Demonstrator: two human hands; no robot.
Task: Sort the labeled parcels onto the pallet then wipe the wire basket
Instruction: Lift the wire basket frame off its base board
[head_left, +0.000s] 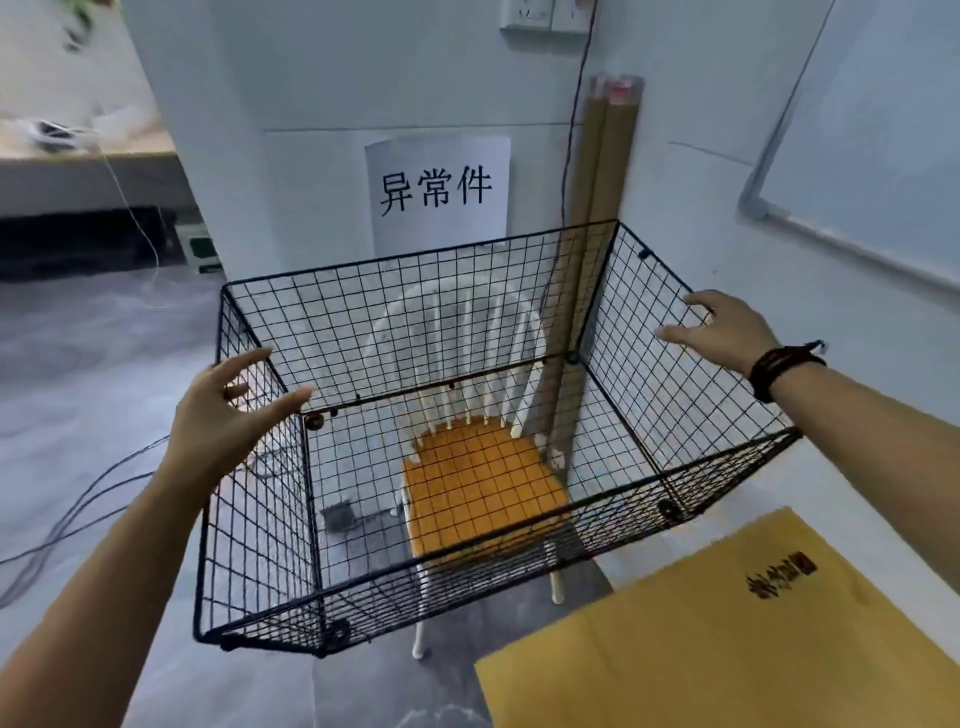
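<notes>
A black wire basket stands empty on a white chair with an orange seat, its open top facing me. My left hand hovers at the top edge of the basket's left wall, fingers spread, holding nothing. My right hand, with a dark bead bracelet on the wrist, reaches to the rim of the right wall with fingers apart, the fingertips at the wire. A yellow padded parcel with dark print lies at the lower right, below the basket.
A paper sign with black characters hangs on the wall behind the basket. Brown cardboard tubes lean in the corner. Cables run over the grey floor at the left. A whiteboard is on the right wall.
</notes>
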